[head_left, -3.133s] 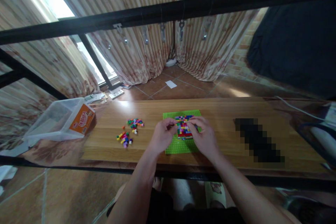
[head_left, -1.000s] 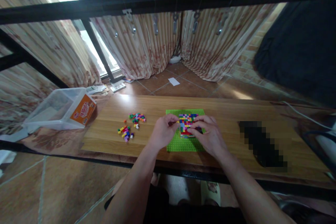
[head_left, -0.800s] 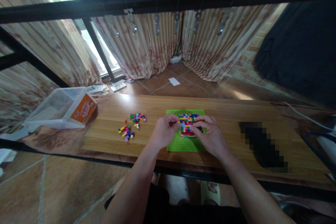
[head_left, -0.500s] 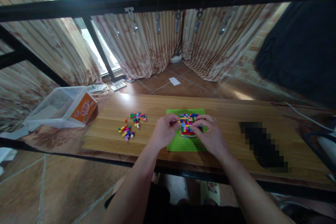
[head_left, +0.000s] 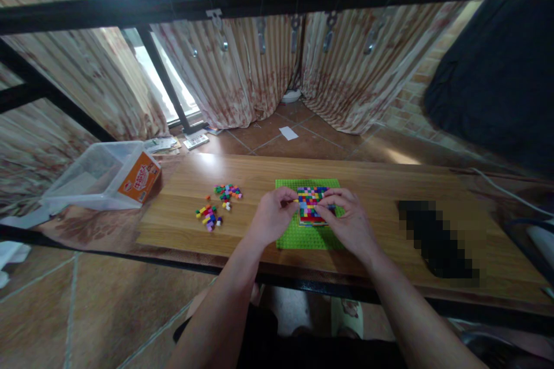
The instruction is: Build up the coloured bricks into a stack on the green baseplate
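A block of stacked multicoloured toy bricks (head_left: 308, 198) stands on a green studded baseplate (head_left: 288, 239) on the wooden table. At the block's left edge, my left hand (head_left: 277, 213) is closed in a pinch, with a small yellow toy brick (head_left: 296, 201) showing at its fingertips. My right hand (head_left: 346, 216) is closed around the right side of the block, its thumb lying over the near right part of it. The fingers hide the block's right edge, and I cannot tell whether a loose brick is also between them.
Loose toy bricks lie in two groups, a far pile (head_left: 228, 191) and a near pile (head_left: 208, 216), on the table's left. A clear plastic bin (head_left: 104, 176) stands past the left end. A blurred-out black object (head_left: 437, 239) lies at right. A black bar (head_left: 277, 0) crosses above.
Both hands stay at the block with almost the same grip. The whole view has shifted very slightly; the loose bricks have not moved.
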Motion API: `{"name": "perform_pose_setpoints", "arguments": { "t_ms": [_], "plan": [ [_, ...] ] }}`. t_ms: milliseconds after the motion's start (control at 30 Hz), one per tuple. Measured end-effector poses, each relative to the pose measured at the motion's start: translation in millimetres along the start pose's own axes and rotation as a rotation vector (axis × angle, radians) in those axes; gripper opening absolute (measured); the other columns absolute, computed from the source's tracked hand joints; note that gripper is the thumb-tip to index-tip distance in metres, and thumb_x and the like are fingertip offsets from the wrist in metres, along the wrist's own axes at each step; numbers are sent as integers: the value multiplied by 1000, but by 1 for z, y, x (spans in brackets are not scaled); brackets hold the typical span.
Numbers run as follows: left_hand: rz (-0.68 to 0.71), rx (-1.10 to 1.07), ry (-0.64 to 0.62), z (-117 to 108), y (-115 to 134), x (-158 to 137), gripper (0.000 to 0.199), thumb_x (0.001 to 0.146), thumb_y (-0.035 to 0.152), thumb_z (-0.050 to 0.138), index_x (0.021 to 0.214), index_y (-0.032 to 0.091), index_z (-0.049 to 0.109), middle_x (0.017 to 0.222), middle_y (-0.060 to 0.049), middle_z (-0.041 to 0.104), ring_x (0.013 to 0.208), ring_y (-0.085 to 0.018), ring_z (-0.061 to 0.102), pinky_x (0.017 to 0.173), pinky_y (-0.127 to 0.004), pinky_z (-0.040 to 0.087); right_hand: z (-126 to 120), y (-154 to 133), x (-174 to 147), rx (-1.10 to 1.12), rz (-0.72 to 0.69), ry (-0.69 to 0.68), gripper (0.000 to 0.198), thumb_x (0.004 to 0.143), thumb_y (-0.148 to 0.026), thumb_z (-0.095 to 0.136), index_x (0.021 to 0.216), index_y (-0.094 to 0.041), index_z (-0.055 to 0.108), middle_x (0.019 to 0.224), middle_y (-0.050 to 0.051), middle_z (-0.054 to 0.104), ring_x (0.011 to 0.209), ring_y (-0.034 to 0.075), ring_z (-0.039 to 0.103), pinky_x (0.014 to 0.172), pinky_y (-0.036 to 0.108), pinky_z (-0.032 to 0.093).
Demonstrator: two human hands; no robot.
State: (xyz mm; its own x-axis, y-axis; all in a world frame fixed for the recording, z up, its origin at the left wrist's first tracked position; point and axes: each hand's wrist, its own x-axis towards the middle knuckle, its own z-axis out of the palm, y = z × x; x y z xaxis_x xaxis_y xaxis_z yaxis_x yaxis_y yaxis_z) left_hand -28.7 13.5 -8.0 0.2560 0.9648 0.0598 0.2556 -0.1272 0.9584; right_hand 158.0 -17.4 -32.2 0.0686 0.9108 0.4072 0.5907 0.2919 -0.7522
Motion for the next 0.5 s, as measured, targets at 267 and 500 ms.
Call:
{"name": "perform_pose_setpoints", "arguments": {
  "t_ms": [267,500],
  "plan": [
    [-15,-8,-11,1,1,0,7,75,11,59,79,16,63,73,0,64,69,-12,58,66,-23,43,4,-3,1,25,57,23,10,75,-33,72,68,-25,70,96,5,61,101,25,57,93,44,42],
    [-10,14,-10,2,-1,0,7,76,12,59,80,16,63,75,-1,65,71,-13,60,68,-24,44,6,-4,2,70,108,40,14,73,-36,72,66,-25,71,95,5,60,98,24,59,92,43,42]
  ]
}}
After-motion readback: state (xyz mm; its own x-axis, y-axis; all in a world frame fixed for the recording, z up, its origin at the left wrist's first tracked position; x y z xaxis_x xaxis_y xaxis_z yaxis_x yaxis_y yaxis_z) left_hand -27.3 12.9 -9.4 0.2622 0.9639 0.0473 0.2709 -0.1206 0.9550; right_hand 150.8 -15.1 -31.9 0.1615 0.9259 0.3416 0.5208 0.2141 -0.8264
